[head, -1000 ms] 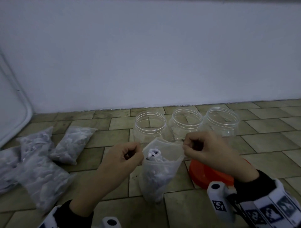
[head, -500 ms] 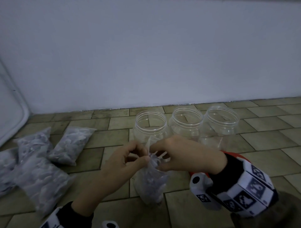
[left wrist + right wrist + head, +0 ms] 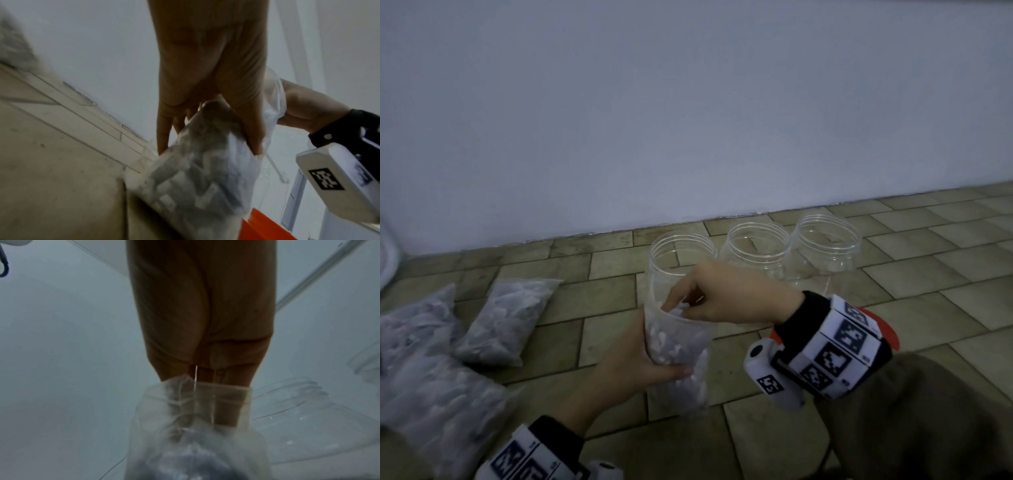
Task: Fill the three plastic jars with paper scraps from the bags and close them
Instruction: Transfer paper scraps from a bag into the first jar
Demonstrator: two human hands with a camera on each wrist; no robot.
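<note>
I am down on the floor of a bare indoor room, more a plain home or utility corner than a kitchen or workshop; I cannot tell which. Under me lies a tiled floor (image 3: 914, 310) of dull olive-beige tiles with dark grout lines, laid in staggered rows. It meets a plain white wall (image 3: 688, 120) with a rough, chipped paint edge along the bottom. At the far left a curved white edge (image 3: 388, 253) of something large stands by the wall. The light is dim and bluish. No furniture shows around me.
</note>
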